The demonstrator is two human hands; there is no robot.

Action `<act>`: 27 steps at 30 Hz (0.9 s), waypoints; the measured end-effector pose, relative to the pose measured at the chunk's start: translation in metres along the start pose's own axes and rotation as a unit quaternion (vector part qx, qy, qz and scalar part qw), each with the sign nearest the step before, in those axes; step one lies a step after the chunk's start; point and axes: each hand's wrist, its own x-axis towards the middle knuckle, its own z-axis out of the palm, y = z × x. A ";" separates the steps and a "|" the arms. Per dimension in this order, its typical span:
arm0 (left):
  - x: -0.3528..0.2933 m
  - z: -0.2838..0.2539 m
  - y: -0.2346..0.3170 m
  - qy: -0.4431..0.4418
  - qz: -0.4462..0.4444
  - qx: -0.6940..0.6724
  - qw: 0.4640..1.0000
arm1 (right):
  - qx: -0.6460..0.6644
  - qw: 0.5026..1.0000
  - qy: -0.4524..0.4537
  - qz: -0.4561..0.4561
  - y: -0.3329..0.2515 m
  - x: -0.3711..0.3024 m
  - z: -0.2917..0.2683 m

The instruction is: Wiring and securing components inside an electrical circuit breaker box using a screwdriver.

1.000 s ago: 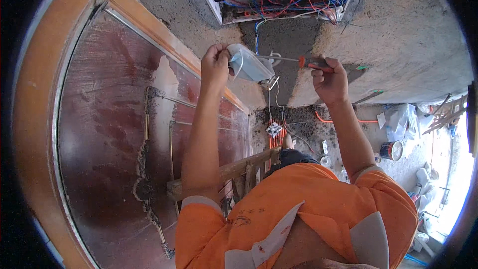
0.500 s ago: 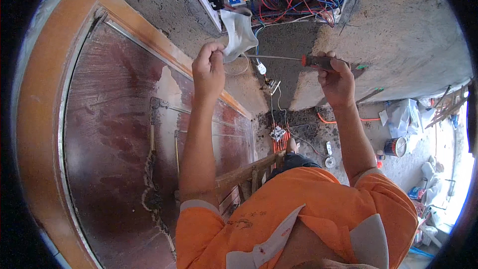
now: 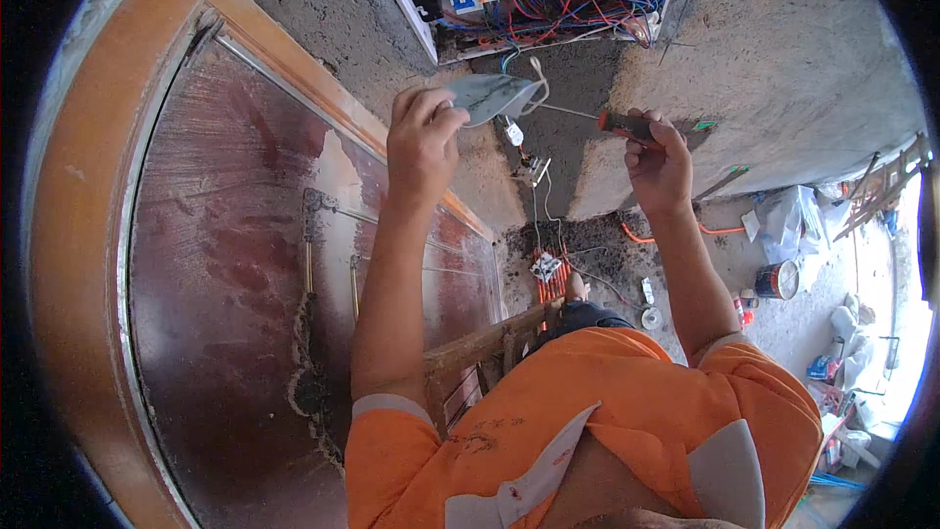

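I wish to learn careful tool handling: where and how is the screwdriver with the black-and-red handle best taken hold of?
Probably by its thick handle, from the picture's right: it is wider than the thin metal shaft, which points left toward the pale-blue face mask. The bare right hand holds it there.

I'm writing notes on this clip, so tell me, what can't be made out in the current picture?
All in the head view:
- Thin metal screwdriver with black-and-red handle: tip lost at the pale-blue folded face mask; behind or inside it, I can't tell.
- White-edged rectangular wiring box: top cut off by the upper edge.
- Brown wooden frame: partly hidden by the orange shirt.
- Small red objects on the floor: too small to identify.
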 end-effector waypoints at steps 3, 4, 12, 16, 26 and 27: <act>-0.002 0.005 0.001 0.000 0.000 0.000 1.000 | 0.065 0.998 -0.003 0.025 0.000 0.002 -0.010; -0.003 0.006 -0.001 -0.004 -0.004 0.005 1.000 | 0.095 0.994 -0.011 0.047 0.001 0.004 -0.011; -0.015 0.021 0.002 0.030 -0.076 -0.086 0.993 | 0.118 0.990 -0.021 0.075 0.002 -0.001 -0.014; -0.011 0.030 0.022 0.084 -0.349 -0.452 0.816 | 0.085 0.994 -0.022 0.060 -0.003 -0.005 -0.010; -0.009 0.061 0.011 0.124 -0.492 -0.470 0.722 | -0.086 0.993 -0.074 -0.037 -0.010 -0.028 0.015; -0.013 0.060 0.004 0.137 -0.511 -0.467 0.709 | -0.094 0.991 -0.081 -0.043 -0.012 -0.029 0.016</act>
